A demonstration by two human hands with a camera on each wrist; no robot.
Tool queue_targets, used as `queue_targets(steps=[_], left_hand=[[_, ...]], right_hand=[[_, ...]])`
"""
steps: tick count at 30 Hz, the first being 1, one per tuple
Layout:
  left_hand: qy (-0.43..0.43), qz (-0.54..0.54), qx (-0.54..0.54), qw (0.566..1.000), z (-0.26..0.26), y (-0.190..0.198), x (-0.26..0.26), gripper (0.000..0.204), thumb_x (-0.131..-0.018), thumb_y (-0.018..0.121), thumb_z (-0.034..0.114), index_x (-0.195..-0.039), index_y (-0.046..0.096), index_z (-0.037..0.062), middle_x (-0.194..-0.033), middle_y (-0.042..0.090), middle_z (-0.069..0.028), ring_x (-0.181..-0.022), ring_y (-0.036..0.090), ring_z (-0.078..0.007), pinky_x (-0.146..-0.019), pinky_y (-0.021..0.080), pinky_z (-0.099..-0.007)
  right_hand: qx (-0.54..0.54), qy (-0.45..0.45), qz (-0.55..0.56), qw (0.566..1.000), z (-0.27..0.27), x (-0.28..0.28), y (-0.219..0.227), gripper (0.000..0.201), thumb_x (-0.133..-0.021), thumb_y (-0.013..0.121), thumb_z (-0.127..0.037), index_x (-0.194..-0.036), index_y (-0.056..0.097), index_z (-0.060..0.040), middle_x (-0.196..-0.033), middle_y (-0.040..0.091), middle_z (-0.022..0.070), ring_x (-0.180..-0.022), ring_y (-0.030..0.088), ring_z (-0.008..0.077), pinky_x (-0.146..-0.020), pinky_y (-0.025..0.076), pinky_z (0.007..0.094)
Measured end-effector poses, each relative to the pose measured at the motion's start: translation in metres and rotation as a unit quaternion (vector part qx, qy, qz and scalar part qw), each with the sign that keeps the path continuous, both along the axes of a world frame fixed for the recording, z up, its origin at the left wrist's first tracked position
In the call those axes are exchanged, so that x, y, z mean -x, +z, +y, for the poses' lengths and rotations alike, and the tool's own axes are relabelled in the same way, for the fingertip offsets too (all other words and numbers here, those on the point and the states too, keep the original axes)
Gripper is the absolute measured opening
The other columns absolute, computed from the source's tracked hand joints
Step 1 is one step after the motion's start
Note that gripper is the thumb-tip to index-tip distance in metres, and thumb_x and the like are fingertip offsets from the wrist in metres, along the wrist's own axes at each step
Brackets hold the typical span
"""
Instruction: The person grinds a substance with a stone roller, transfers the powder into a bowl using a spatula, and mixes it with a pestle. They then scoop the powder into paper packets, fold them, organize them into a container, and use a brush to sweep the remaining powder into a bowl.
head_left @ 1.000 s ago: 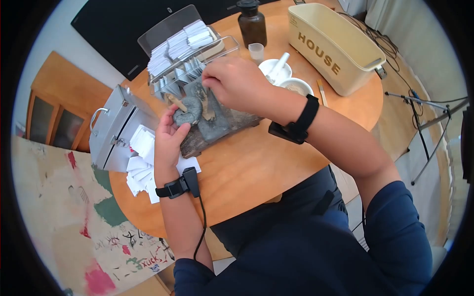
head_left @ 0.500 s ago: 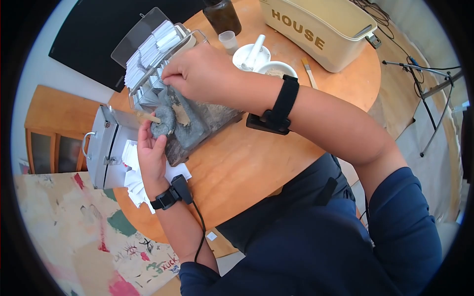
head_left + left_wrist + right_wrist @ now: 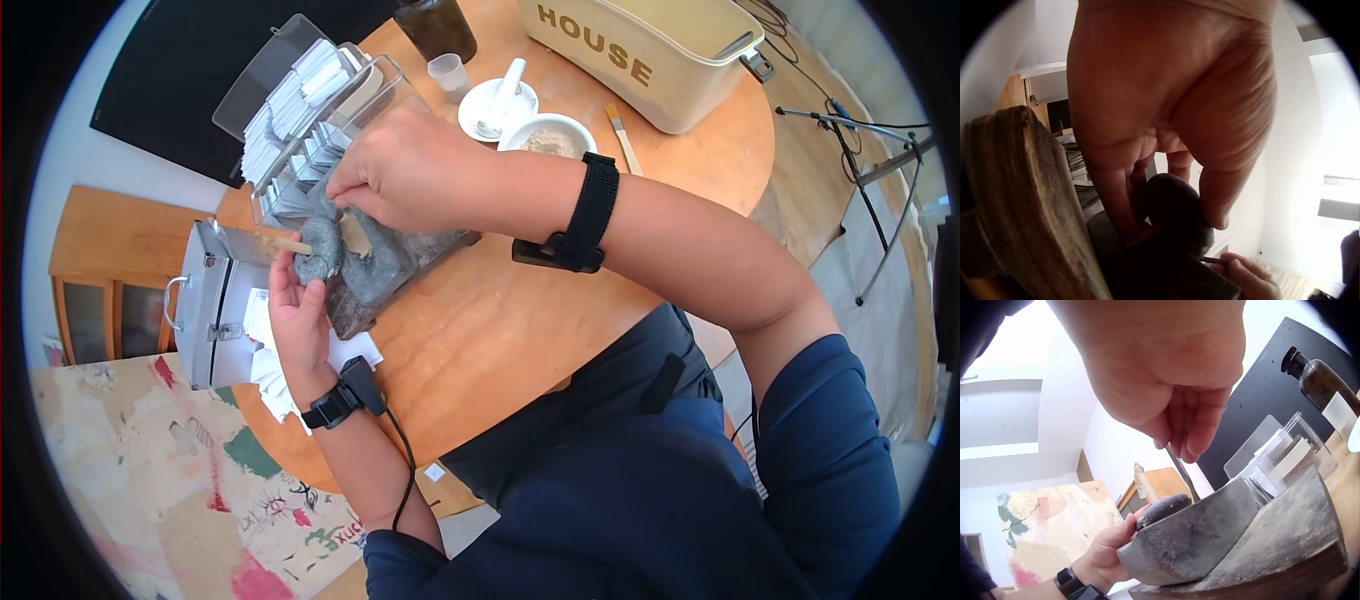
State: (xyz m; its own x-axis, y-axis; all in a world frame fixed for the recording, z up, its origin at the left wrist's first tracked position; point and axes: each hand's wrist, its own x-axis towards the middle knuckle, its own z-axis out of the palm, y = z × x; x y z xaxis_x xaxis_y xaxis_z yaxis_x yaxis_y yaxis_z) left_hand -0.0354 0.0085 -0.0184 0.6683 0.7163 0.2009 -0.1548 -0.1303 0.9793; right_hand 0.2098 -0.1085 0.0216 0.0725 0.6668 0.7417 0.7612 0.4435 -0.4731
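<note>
A grey boat-shaped stone grinding trough stands on a dark block, with pale brown powder in its hollow. At its left end my left hand grips a round stone grinding wheel, thumb in front and fingers behind. A wooden axle sticks out of the wheel. My right hand is over the trough with fingertips drawn together. In the left wrist view it pinches a thin dark stick, whose tip is hidden by the wheel and trough.
Behind the trough is a clear box of white paper packets. To the right are a mortar with pestle, a bowl of powder, a brush, a small cup, a brown bottle and a cream bin. A metal case stands left.
The head view has turned, shifting the table things left and up. My right hand has come down a little toward the trough. My left hand keeps its grip on the grinding wheel.
</note>
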Motion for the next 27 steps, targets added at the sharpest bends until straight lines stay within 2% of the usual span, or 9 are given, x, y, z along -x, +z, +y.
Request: queue_targets(steps=[5,7,11,14,16,17,21,23,27], left_hand=[[0.008,-0.004,-0.003,1.0,0.002,-0.001,0.001,0.069,-0.087,0.074,0.014,-0.143,0.038,-0.0021,-0.145,0.043,-0.0123,-0.129,0.048,-0.0227,-0.107,0.042,-0.0382],[-0.021,0.007,-0.015,1.0,0.006,-0.003,0.003,0.064,-0.089,0.072,0.015,-0.143,0.039,0.0056,-0.151,0.038,-0.0085,-0.131,0.047,-0.0234,-0.106,0.044,-0.0401],[-0.016,0.01,-0.016,1.0,0.004,-0.001,0.001,0.064,-0.089,0.072,0.015,-0.143,0.04,0.0058,-0.15,0.039,-0.0081,-0.13,0.048,-0.0224,-0.104,0.044,-0.0398],[-0.022,0.005,-0.014,1.0,0.001,0.001,0.0,0.063,-0.089,0.072,0.015,-0.143,0.04,0.0054,-0.148,0.041,-0.0077,-0.128,0.049,-0.0212,-0.103,0.045,-0.0389],[-0.012,-0.006,0.018,1.0,-0.002,0.003,-0.003,0.067,-0.085,0.075,0.011,-0.141,0.041,-0.0016,-0.142,0.046,-0.0105,-0.128,0.048,-0.0204,-0.11,0.038,-0.0353],[-0.015,-0.008,0.023,1.0,0.0,0.002,-0.002,0.065,-0.086,0.074,0.008,-0.141,0.041,-0.0015,-0.142,0.046,-0.0102,-0.129,0.048,-0.0198,-0.11,0.038,-0.0348],[-0.018,-0.024,0.033,0.999,0.002,-0.002,-0.002,0.06,-0.086,0.07,0.002,-0.139,0.042,-0.0025,-0.142,0.046,-0.0099,-0.129,0.047,-0.0199,-0.11,0.037,-0.0343],[-0.019,-0.026,0.028,0.999,0.004,-0.004,-0.001,0.06,-0.086,0.07,0.001,-0.139,0.042,-0.0027,-0.141,0.046,-0.0103,-0.129,0.047,-0.0201,-0.11,0.037,-0.0343],[-0.017,-0.03,0.025,0.999,0.0,-0.001,-0.003,0.06,-0.086,0.07,0.001,-0.138,0.042,-0.0031,-0.138,0.047,-0.011,-0.127,0.048,-0.02,-0.108,0.038,-0.0338]], right_hand=[[0.022,0.045,-0.005,0.999,-0.005,-0.005,-0.003,0.01,-0.078,0.072,-0.009,-0.086,0.076,-0.0049,-0.082,0.073,0.011,-0.076,0.069,0.0286,-0.069,0.055,0.0373],[0.009,0.05,0.001,0.999,-0.004,-0.006,-0.004,0.01,-0.078,0.072,-0.008,-0.087,0.076,-0.0049,-0.082,0.073,0.0111,-0.076,0.069,0.0286,-0.069,0.055,0.0373],[0.026,0.077,0.005,0.997,-0.008,-0.009,-0.001,0.011,-0.079,0.072,-0.006,-0.089,0.076,-0.0049,-0.082,0.072,0.0113,-0.076,0.068,0.029,-0.069,0.054,0.037],[0.001,0.046,0.014,0.999,-0.004,-0.009,0.002,0.012,-0.079,0.072,-0.007,-0.09,0.076,-0.0053,-0.081,0.072,0.0116,-0.074,0.068,0.03,-0.068,0.054,0.0368],[-0.012,0.03,0.007,0.999,0.003,-0.007,0.005,0.011,-0.079,0.073,-0.007,-0.089,0.076,-0.0053,-0.08,0.071,0.0115,-0.073,0.068,0.0302,-0.067,0.054,0.0372],[-0.022,0.009,0.003,1.0,0.006,-0.006,0.006,0.011,-0.078,0.073,-0.006,-0.089,0.076,-0.0054,-0.08,0.071,0.0114,-0.073,0.068,0.0305,-0.066,0.054,0.0375],[-0.033,0.005,-0.043,0.998,0.015,-0.005,0.005,0.01,-0.078,0.073,-0.006,-0.087,0.075,-0.0054,-0.078,0.07,0.0115,-0.072,0.067,0.0306,-0.065,0.054,0.0384],[-0.024,0.015,-0.106,0.994,0.011,-0.005,0.006,0.009,-0.077,0.073,-0.006,-0.086,0.075,-0.0054,-0.077,0.069,0.0113,-0.072,0.067,0.0305,-0.064,0.054,0.0389],[-0.03,0.029,-0.093,0.995,0.009,-0.002,0.011,0.009,-0.076,0.072,-0.005,-0.086,0.074,-0.0054,-0.077,0.069,0.0107,-0.071,0.067,0.0308,-0.064,0.054,0.0385]])
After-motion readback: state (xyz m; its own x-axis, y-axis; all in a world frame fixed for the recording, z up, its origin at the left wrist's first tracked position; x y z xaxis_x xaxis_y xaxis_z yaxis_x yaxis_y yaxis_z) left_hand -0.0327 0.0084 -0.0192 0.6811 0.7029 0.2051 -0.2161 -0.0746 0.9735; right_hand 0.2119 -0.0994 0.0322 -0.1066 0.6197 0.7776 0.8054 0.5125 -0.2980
